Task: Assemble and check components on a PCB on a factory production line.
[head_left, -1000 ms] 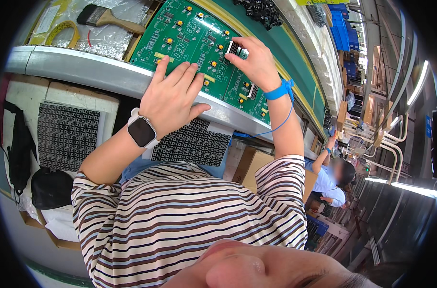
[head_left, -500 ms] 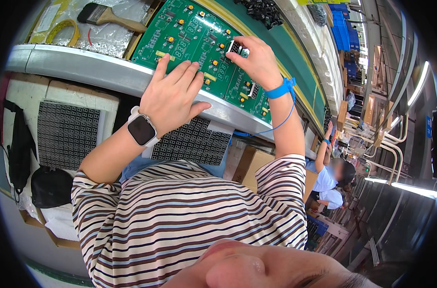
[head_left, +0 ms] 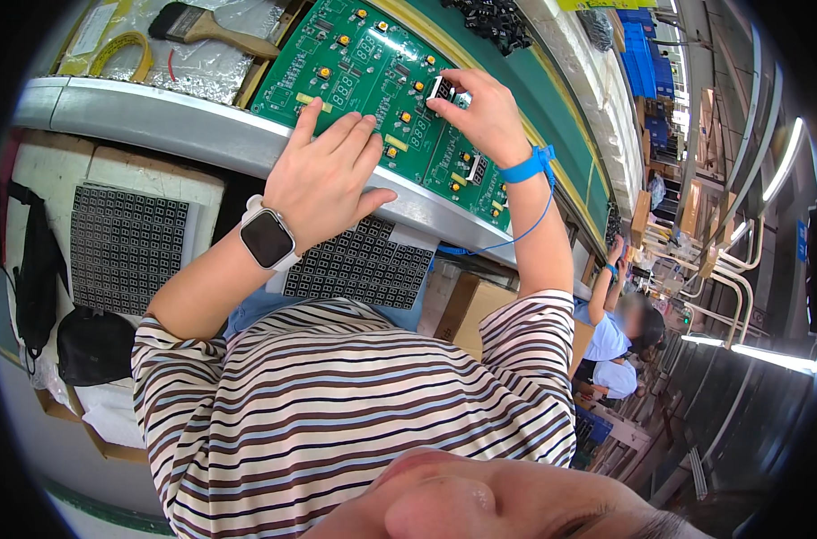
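Observation:
A green circuit board (head_left: 395, 54) with yellow-orange round parts lies on the bench past the metal rail. My right hand (head_left: 482, 110), with a blue strap at its wrist, pinches a digit display (head_left: 439, 91) between thumb and fingers over the board's right half. Whether the display is seated flat is hard to see. Another digit display (head_left: 477, 169) stands on the board nearer the rail. My left hand (head_left: 330, 171) lies spread, its fingertips on the board's near edge. Under my left forearm is a block of many black digit displays (head_left: 364, 265).
A second block of displays (head_left: 130, 242) lies at the left. A brush (head_left: 213, 34) and a yellow tape roll (head_left: 123, 59) rest beyond the metal rail (head_left: 157, 117). Small black parts (head_left: 491, 22) are heaped behind the board. Another person (head_left: 613, 337) works farther right.
The board and both hands appear shifted very slightly to the right in the picture. My right hand keeps its pinch on the display; the left stays spread.

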